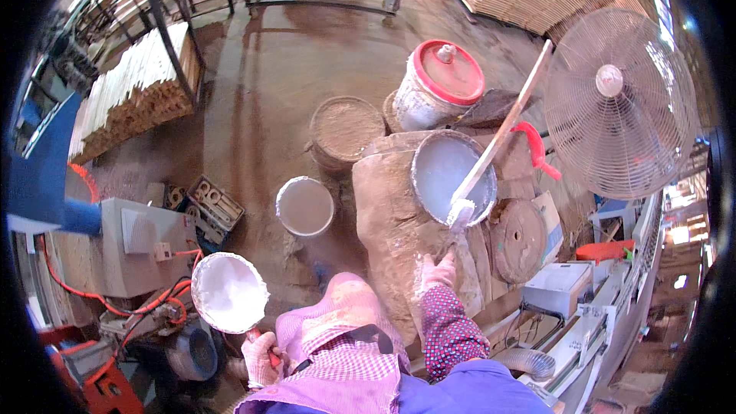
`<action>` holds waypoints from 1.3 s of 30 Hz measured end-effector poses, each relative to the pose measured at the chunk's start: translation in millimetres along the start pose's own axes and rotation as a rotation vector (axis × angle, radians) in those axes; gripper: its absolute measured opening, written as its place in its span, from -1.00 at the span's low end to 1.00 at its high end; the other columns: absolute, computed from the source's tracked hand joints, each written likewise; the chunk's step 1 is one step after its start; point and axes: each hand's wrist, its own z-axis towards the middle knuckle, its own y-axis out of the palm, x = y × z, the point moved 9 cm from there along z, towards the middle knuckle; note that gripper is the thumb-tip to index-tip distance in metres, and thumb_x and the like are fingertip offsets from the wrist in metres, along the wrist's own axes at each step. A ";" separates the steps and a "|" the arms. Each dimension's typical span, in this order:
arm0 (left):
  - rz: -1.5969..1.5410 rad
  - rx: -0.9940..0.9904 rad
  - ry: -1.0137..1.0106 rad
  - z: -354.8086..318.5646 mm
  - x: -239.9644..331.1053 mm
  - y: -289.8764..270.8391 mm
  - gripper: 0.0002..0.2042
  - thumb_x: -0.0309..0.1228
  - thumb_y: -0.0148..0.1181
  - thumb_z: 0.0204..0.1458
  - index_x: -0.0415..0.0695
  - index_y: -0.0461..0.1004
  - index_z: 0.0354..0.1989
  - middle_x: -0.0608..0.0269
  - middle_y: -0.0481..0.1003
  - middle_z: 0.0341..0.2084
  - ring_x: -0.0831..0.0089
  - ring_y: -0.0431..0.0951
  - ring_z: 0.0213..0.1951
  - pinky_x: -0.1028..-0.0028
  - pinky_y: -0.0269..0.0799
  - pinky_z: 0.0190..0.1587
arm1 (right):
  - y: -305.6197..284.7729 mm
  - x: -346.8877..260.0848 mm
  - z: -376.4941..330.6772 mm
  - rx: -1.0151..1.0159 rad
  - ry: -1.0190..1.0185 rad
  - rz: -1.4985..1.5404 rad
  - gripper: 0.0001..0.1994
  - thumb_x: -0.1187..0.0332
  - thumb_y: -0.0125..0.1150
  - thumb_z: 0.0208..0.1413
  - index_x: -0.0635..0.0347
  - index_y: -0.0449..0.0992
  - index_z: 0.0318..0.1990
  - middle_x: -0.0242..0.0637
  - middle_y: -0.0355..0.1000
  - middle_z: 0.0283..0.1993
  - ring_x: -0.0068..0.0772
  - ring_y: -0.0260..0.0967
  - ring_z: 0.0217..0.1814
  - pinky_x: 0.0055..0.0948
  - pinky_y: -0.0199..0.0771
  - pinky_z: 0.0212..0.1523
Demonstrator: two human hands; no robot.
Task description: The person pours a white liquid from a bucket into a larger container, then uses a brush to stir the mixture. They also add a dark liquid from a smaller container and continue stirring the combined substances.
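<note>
In my left hand (261,359), closed and pale-gloved, is the red handle of a round dipper (229,293) filled with thick white liquid. White residue crusts its rim. My right hand (438,272) reaches forward beside the near rim of a bucket (415,182) of whitish liquid. Its thumb and fingers look apart, with nothing clearly between them. Across that bucket leans a long wooden stick (502,130); its near end is caked white and lies just beyond my right fingertips. A second white-rimmed bucket (305,206) holds greyish liquid on the floor ahead.
Brown sheeting (391,215) lies under the stirred bucket. Beyond stand a red-lidded pail (448,77) and a brown-topped drum (346,132). At right are a large caged fan (621,100) and a metal machine frame (606,337). Stacked wood strips (138,88) and a grey cabinet (146,249) stand left.
</note>
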 end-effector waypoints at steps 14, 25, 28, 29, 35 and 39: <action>0.014 0.262 0.220 -59.2 -64.9 -114.0 -0.81 -0.38 0.27 -0.20 -0.20 0.44 -0.68 0.35 0.41 -0.74 0.55 0.41 -0.70 0.50 0.31 -0.66 | -32.9 -107.3 -76.1 0.156 -0.610 -0.003 -0.16 0.14 0.24 0.06 0.07 -0.12 0.41 0.03 0.04 0.38 0.00 0.07 0.38 -0.17 0.07 0.37; -0.487 0.341 0.178 -107.3 -165.2 -186.1 -0.86 -0.42 0.24 -0.12 -0.23 0.46 -0.56 0.28 0.44 -0.71 0.49 0.45 -0.67 0.44 0.37 -0.61 | 93.7 -184.0 -332.3 -0.641 -1.410 0.208 -0.35 0.40 0.16 0.12 0.35 0.05 0.34 0.08 0.10 0.34 -0.08 0.05 0.40 -0.25 -0.02 0.39; -0.548 0.371 0.147 -116.1 -190.4 -194.7 -0.84 -0.42 0.25 -0.11 -0.19 0.40 -0.52 0.29 0.41 -0.71 0.49 0.43 -0.67 0.45 0.32 -0.62 | 152.8 -160.7 -380.8 -1.068 -1.363 0.211 -0.36 0.41 0.14 0.12 0.41 0.04 0.32 0.07 0.12 0.33 -0.09 0.07 0.38 -0.23 0.01 0.37; -0.573 0.385 0.107 -118.5 -200.0 -194.3 -0.83 -0.41 0.25 -0.11 -0.19 0.38 -0.51 0.30 0.41 -0.70 0.50 0.43 -0.67 0.46 0.31 -0.62 | 158.2 -153.1 -404.6 -1.151 -1.388 0.183 -0.39 0.43 0.14 0.12 0.39 0.09 0.31 0.05 0.16 0.31 -0.12 0.12 0.35 -0.26 0.06 0.35; -0.817 0.505 0.105 -170.1 -193.3 -185.9 -0.79 -0.29 0.27 -0.10 -0.16 0.43 -0.46 0.33 0.42 -0.70 0.55 0.41 -0.67 0.52 0.26 -0.66 | 222.4 -128.1 -489.6 -1.683 -1.375 -0.305 -0.45 0.53 0.15 0.11 0.28 0.19 0.28 -0.15 0.31 0.18 -0.32 0.26 0.19 -0.37 0.23 0.23; -1.060 0.635 0.176 -165.4 -230.9 -177.1 -0.82 -0.30 0.25 -0.08 -0.13 0.43 -0.44 0.37 0.40 -0.70 0.59 0.41 -0.67 0.54 0.23 -0.68 | 252.4 -126.6 -538.7 -1.694 -1.524 -0.622 -0.49 0.52 0.13 0.12 0.33 0.23 0.25 -0.13 0.34 0.15 -0.34 0.29 0.17 -0.39 0.25 0.21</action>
